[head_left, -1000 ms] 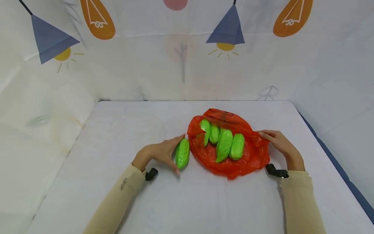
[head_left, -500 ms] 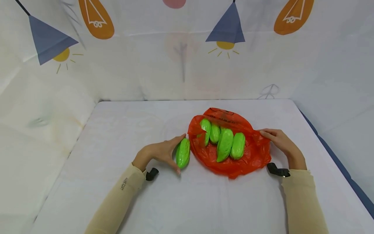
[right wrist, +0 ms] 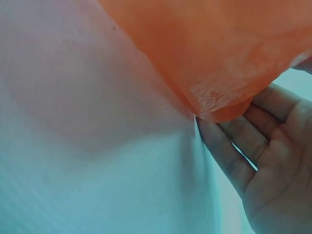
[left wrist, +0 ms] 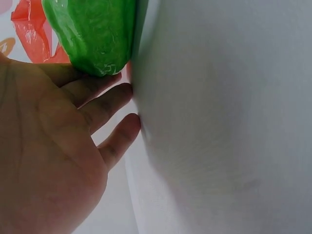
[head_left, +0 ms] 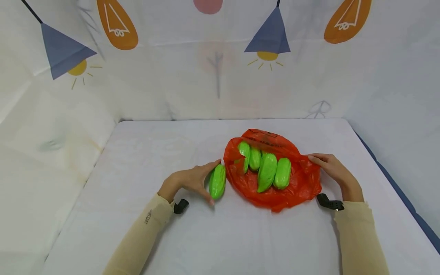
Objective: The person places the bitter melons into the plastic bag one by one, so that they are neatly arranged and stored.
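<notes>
A glossy, oblong green vegetable (head_left: 217, 181), its exact kind unclear, lies on the white table left of a red plastic bag (head_left: 240, 189). My left hand (head_left: 192, 179) spans it lengthwise, fingertips at the far end and thumb at the near end; a gap shows between palm and vegetable. In the left wrist view, fingers touch the end of the green vegetable (left wrist: 95, 34). Several similar green vegetables (head_left: 267, 172) lie in the bag's wide mouth. With its fingers under and thumb over, my right hand (head_left: 335, 172) pinches the bag's right edge, seen close in the right wrist view as orange-red plastic (right wrist: 209, 53).
The white-covered table (head_left: 220, 236) reaches back to a pale cloth wall (head_left: 165, 84) with lamp and bulb prints. More cloth rises along the left and right sides. Dark blue fabric (head_left: 392, 179) shows beyond the right table edge. A small black wrist camera sits at each wrist.
The whole head view shifts slightly. Both hands, the bag and the green vegetables keep their places relative to one another.
</notes>
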`<state>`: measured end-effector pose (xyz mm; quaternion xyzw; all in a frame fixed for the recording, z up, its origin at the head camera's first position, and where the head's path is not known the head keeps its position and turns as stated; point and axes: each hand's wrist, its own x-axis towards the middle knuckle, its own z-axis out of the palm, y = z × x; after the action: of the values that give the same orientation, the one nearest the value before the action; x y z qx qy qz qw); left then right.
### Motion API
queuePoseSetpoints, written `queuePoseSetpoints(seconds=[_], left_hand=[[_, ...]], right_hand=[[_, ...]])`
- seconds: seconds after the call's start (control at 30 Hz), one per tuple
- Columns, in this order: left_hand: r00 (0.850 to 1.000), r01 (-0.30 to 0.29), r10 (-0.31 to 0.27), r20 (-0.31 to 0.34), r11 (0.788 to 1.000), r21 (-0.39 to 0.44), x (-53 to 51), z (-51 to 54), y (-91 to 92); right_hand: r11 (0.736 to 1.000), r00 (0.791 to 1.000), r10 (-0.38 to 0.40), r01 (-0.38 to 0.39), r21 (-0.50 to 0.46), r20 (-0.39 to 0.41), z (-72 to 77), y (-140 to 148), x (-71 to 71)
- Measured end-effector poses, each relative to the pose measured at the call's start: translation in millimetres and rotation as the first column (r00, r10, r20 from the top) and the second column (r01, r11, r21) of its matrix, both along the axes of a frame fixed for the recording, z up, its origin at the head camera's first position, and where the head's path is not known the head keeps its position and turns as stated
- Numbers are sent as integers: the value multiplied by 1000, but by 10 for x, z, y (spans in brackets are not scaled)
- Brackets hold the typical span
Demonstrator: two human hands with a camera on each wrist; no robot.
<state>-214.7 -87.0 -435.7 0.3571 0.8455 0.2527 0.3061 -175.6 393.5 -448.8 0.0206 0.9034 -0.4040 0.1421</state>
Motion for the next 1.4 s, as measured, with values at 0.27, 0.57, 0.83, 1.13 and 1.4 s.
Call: queuePoseSetpoints(seconds=[0.27,0.57,0.83,1.13,1.4], left_hand=[[999,-18,19,-31,999,40,-47,12,-9],[993,-67,77,-88,991,112,-49,122,-60],[987,-87,115,-115,971,224,-66,209,-114],[977,-91,138,-165,960,263,-38,296,-144],[964,-24,113,-241,939,344,-91,483,73]], right_hand=[[1000,1000,-4,4,3,-15,82,20,-23],[1000,1000,10,-10,16,-11,50,51,-22],[1000,999,10,-9,16,-33,79,46,9],[1000,1000,-4,3,-29,-26,7,-31,5],[1000,1000,-5,5,-13,-13,11,-36,16]])
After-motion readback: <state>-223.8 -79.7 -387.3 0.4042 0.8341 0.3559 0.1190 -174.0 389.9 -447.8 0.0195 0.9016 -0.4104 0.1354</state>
